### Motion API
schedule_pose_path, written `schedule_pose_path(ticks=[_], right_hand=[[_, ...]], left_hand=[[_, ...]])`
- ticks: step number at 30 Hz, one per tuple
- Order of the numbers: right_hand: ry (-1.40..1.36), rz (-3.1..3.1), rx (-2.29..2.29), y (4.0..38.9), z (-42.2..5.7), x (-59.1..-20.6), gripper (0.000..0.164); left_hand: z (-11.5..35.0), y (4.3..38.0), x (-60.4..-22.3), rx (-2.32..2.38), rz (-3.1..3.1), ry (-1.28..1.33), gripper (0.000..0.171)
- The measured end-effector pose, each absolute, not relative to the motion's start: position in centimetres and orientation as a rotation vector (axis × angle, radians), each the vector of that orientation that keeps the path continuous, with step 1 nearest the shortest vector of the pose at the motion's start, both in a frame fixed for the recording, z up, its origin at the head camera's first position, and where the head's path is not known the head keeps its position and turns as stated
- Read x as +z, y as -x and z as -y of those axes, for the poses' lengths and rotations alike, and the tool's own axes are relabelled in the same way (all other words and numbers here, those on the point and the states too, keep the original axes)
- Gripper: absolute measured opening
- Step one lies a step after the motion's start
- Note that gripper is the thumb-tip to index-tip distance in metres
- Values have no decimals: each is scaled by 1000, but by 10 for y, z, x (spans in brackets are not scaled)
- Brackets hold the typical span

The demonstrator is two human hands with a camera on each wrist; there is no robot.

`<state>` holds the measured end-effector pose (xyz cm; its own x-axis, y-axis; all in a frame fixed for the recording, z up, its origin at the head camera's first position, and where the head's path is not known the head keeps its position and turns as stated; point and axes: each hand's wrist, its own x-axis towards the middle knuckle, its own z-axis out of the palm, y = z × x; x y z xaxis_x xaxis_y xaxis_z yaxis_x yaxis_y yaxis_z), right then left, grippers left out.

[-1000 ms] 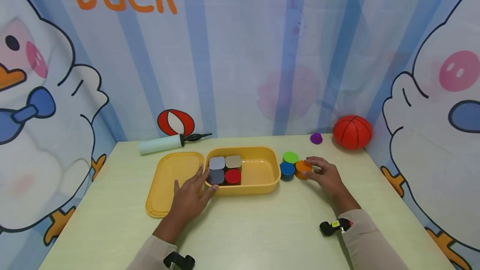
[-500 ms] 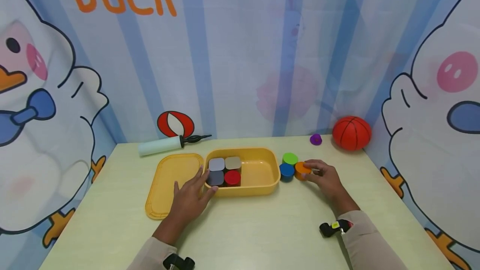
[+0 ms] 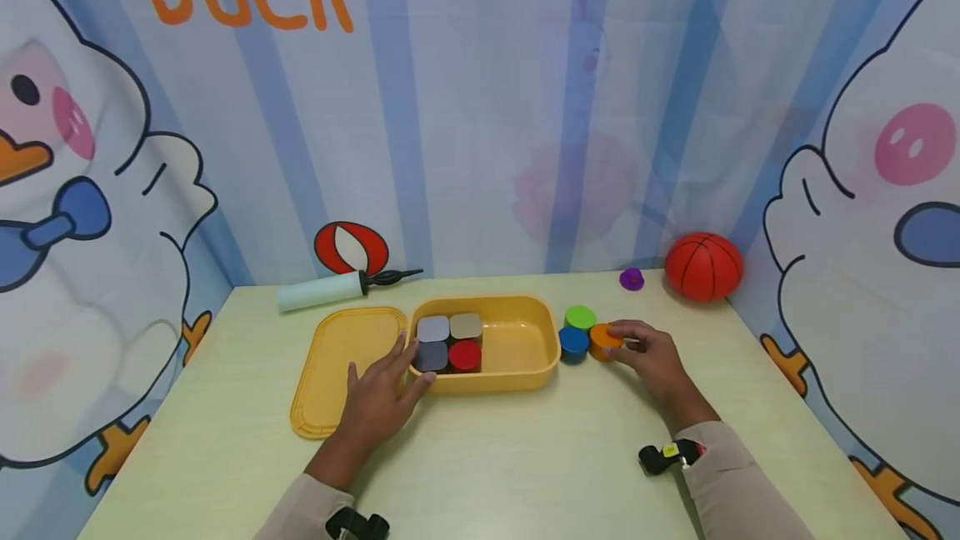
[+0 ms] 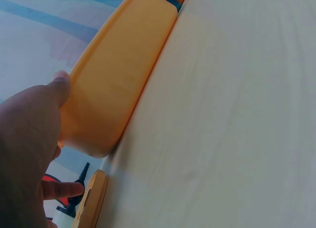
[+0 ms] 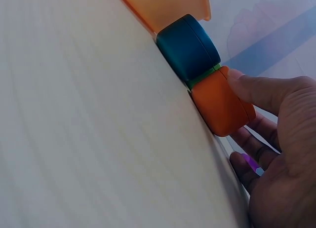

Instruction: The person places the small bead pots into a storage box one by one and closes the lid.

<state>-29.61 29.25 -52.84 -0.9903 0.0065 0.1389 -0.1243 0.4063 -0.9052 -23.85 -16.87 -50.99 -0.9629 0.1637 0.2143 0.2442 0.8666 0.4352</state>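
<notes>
I take everything from the yellow box (image 3: 495, 382). At its left end, the left hand (image 3: 377, 398) has its fingers spread against the rim, clasping nothing; too hard a push there could, I think, skid the box sideways. Off its right end, the right hand (image 3: 654, 361) pinches the orange cylinder (image 3: 602, 342) between thumb and fingers, near a seam; gripped that high, the top might part if it is loose. A crooked pull could knock the blue cylinder (image 3: 574, 344), which stands between it and the box, or the green cylinder (image 3: 580, 317).

Around the box: the pump (image 3: 322, 292) behind left, the lid (image 3: 318, 394) just left, four small pieces (image 3: 466, 355) inside its left half, then the purple piece (image 3: 632, 278) and red ball (image 3: 703, 267) behind right.
</notes>
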Motion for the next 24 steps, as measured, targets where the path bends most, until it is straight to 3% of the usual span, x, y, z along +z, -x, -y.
schedule_pose_path(ticks=[24], right_hand=[[-13,2434,1643,291,-292,-524,37]], left_hand=[[166,237,-507,-690,2876,304,75]])
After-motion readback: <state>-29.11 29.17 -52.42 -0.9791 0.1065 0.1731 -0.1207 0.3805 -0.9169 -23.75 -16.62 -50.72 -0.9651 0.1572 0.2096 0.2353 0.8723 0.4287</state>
